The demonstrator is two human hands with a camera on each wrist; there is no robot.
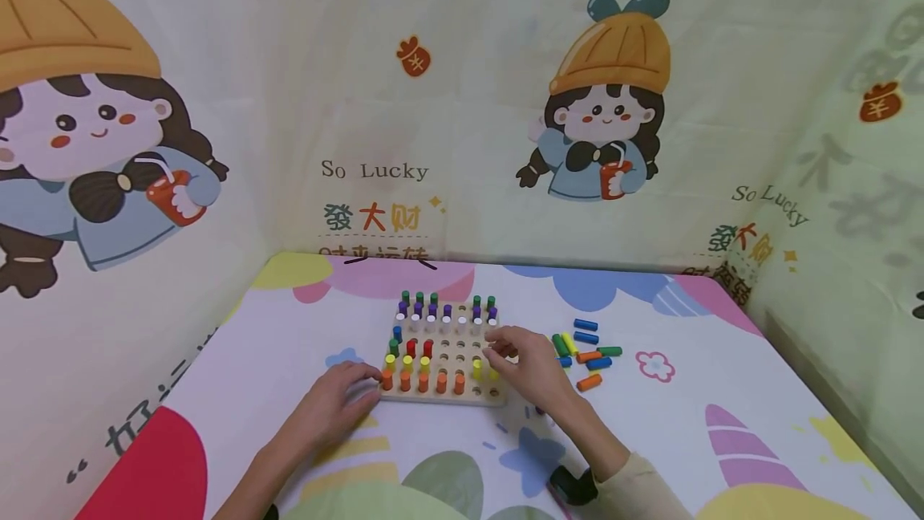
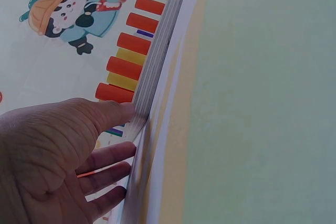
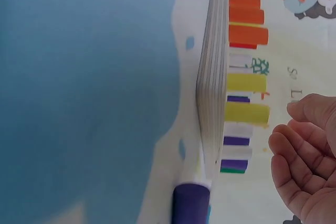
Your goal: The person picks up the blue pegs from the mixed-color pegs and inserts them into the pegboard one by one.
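Note:
A wooden pegboard (image 1: 447,400) lies on the table with coloured pegs upright in rows. An orange row stands at the front, yellow pegs (image 1: 407,363) behind it, then a few red ones, a white row, a purple row and green pegs (image 1: 476,301) at the back. Bare holes show in the middle and right. My left hand (image 1: 335,400) rests at the board's left edge; its thumb touches the front corner, other fingers fairly straight. Over the right side hovers my right hand (image 1: 534,363), fingers loosely bent, with nothing visible in it in the right wrist view.
Right of the board lies a loose group of pegs, among them a blue peg (image 1: 585,325), a green peg (image 1: 609,351) and an orange peg (image 1: 589,383). A purple peg (image 3: 190,204) lies near the front right corner. Patterned cloth walls (image 1: 469,103) enclose the table.

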